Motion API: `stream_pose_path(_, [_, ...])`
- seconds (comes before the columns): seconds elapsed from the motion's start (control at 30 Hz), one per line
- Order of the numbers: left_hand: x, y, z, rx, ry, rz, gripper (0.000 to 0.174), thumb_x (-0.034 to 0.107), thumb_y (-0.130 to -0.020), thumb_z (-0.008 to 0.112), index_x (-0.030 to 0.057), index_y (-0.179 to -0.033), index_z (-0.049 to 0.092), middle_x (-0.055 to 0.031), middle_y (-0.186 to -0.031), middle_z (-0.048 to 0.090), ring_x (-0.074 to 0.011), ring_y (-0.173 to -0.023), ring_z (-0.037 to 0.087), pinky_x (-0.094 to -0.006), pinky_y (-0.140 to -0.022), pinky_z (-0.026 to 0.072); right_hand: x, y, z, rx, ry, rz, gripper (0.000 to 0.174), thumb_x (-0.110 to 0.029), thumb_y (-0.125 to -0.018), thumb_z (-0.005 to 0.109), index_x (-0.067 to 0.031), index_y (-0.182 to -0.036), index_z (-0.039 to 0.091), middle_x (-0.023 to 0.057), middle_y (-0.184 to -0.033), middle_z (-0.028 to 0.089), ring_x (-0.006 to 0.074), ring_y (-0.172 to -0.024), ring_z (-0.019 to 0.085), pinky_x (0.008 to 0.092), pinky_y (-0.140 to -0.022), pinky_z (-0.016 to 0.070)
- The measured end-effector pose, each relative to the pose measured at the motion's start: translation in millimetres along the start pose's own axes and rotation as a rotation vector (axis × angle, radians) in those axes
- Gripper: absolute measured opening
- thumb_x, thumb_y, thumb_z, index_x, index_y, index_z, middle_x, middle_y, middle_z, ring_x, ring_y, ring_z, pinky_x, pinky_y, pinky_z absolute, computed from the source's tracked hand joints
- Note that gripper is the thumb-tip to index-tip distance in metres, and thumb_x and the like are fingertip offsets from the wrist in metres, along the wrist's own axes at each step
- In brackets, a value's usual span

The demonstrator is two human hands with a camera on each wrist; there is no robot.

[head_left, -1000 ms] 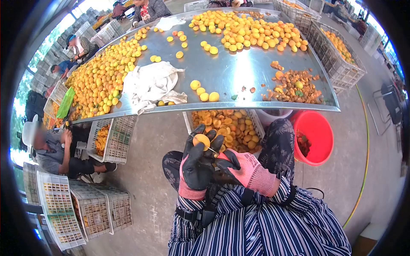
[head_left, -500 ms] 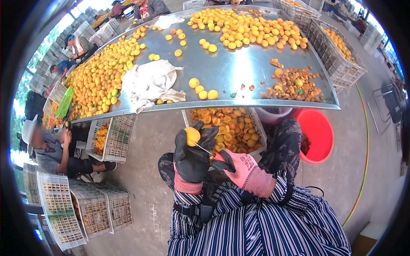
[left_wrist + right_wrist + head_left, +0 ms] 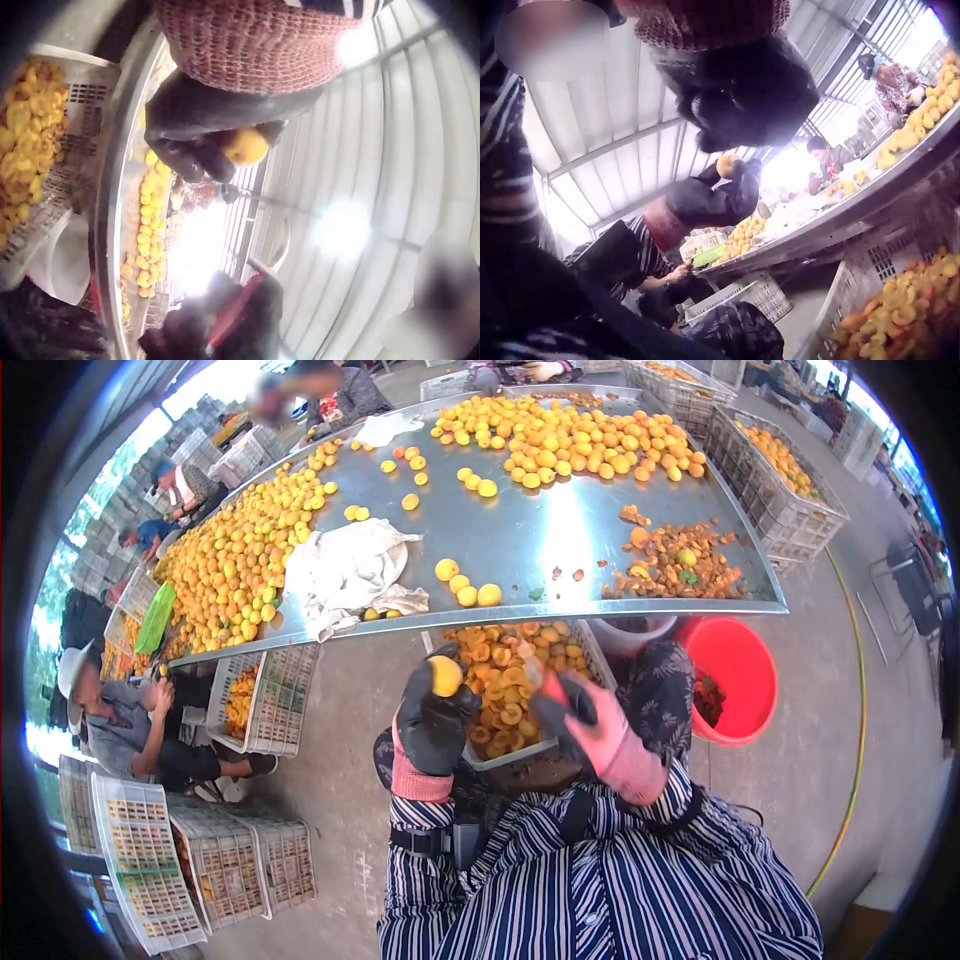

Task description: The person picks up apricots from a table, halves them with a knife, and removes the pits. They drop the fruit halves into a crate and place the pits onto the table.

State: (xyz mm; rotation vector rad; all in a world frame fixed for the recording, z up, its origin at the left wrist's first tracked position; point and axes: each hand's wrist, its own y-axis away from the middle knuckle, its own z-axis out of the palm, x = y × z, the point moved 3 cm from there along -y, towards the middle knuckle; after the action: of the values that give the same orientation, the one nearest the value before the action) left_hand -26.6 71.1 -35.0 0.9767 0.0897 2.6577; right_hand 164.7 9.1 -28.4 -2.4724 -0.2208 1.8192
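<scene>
My left hand (image 3: 433, 720), in a black-palmed pink glove, grips a yellow apricot (image 3: 446, 676) over the left side of the fruit crate. The same apricot (image 3: 246, 146) shows between the black fingers in the left wrist view, and beyond the right hand in the right wrist view (image 3: 728, 166). My right hand (image 3: 600, 732), gloved alike and slightly blurred, is curled round a red-handled tool (image 3: 234, 309) at the crate's right side, apart from the left hand. Below and between the hands lie halved apricots (image 3: 503, 695) in the crate.
A metal table (image 3: 500, 525) ahead bears apricot heaps (image 3: 240, 545), a white cloth (image 3: 345, 570) and a brown scrap pile (image 3: 680, 565). A red bucket (image 3: 750, 680) stands right of the knees. Crates (image 3: 140, 860) and a seated person (image 3: 130, 725) are at the left.
The hands have moved apart: the right hand and its tool went right, away from the apricot. The left hand, still gripping the fruit, shifted slightly left.
</scene>
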Motion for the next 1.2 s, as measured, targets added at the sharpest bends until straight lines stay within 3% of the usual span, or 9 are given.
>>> stream_pose_path(0.23, [-27,-4,34,0.057,-0.548,0.090,0.028,0.018,-0.089,0.055,0.0019,-0.111,0.058,-0.0060,-0.098,0.062,-0.0148,-0.084,0.060,-0.0261,-0.066,0.0494,8,-55,29,0.456,-0.280,-0.040,0.029,-0.014,-0.086,0.054,-0.0028,-0.113,0.052,0.0219,-0.101,0.061,0.0374,-0.096,0.059,0.0390,-0.080,0.0469])
stream_pose_path(0.3, [-23,-7,41,-0.036,-1.643,1.050,0.023,0.015,-0.088,0.056,0.0026,-0.107,0.060,-0.0076,-0.092,0.062,-0.0182,-0.081,0.061,-0.0278,-0.067,0.0481,15,-56,36,0.504,-0.092,-0.101,0.025,-0.018,-0.089,0.053,-0.0041,-0.110,0.053,0.0193,-0.098,0.062,0.0317,-0.094,0.062,0.0380,-0.078,0.0474])
stream_pose_path(0.33, [-34,-4,39,0.216,-1.022,0.608,0.018,0.014,-0.086,0.058,0.0029,-0.099,0.061,-0.0095,-0.086,0.060,-0.0233,-0.077,0.060,-0.0296,-0.069,0.0466,20,-56,40,0.445,-0.280,-0.037,0.029,-0.012,-0.090,0.052,-0.0027,-0.117,0.050,0.0142,-0.106,0.060,0.0249,-0.099,0.059,0.0332,-0.084,0.0461])
stream_pose_path(0.43, [-34,4,46,0.227,-1.320,0.725,0.022,0.016,-0.077,0.063,0.0022,-0.094,0.061,-0.0126,-0.089,0.056,-0.0288,-0.084,0.060,-0.0330,-0.074,0.0472,57,-59,52,0.427,-0.492,-0.054,0.033,-0.010,-0.092,0.048,-0.0031,-0.124,0.048,0.0099,-0.114,0.057,0.0222,-0.103,0.057,0.0303,-0.089,0.0464])
stream_pose_path(0.53, [-42,1,36,0.087,-1.498,0.884,0.026,0.016,-0.072,0.065,0.0060,-0.096,0.062,-0.0137,-0.091,0.057,-0.0330,-0.080,0.060,-0.0366,-0.070,0.0489,60,-59,62,0.054,-1.800,0.030,0.018,-0.017,-0.093,0.046,-0.0051,-0.100,0.056,0.0068,-0.091,0.061,0.0201,-0.090,0.060,0.0315,-0.079,0.0491])
stream_pose_path(0.63, [-43,12,46,-0.027,-1.515,0.902,0.030,0.018,-0.069,0.067,0.0089,-0.097,0.063,-0.0111,-0.090,0.058,-0.0316,-0.074,0.062,-0.0385,-0.065,0.0498,96,-47,56,0.122,-0.175,-0.111,0.024,-0.022,-0.093,0.044,-0.0034,-0.104,0.054,0.0071,-0.094,0.060,0.0203,-0.093,0.059,0.0329,-0.081,0.0488])
stream_pose_path(0.93, [-47,28,64,-0.717,-1.658,0.991,0.031,0.013,-0.060,0.068,0.0032,-0.089,0.063,-0.0139,-0.097,0.062,-0.0308,-0.080,0.063,-0.0368,-0.072,0.0510,44,-6,40,-0.065,-0.374,-0.113,0.050,-0.010,-0.080,0.066,-0.0033,-0.126,0.045,0.0056,-0.106,0.058,0.0140,-0.097,0.057,0.0261,-0.085,0.0470])
stream_pose_path(1.1, [-64,-2,-12,-0.079,-0.911,0.281,0.040,0.010,-0.080,0.062,-0.0013,-0.117,0.053,-0.0126,-0.101,0.062,-0.0249,-0.094,0.061,-0.0335,-0.083,0.0472,52,-3,47,-0.053,-0.489,-0.037,0.040,-0.012,-0.080,0.067,-0.0036,-0.115,0.050,0.0036,-0.096,0.058,0.0108,-0.088,0.056,0.0257,-0.076,0.0483])
stream_pose_path(1.2, [-51,-9,-21,-0.084,-1.203,0.698,0.059,0.022,-0.085,0.064,-0.0008,-0.132,0.037,-0.0129,-0.108,0.060,-0.0215,-0.097,0.060,-0.0332,-0.081,0.0487,56,-2,48,0.173,-0.510,0.178,0.028,-0.014,-0.094,0.051,-0.0010,-0.118,0.049,0.0039,-0.101,0.059,0.0112,-0.093,0.059,0.0263,-0.076,0.0503])
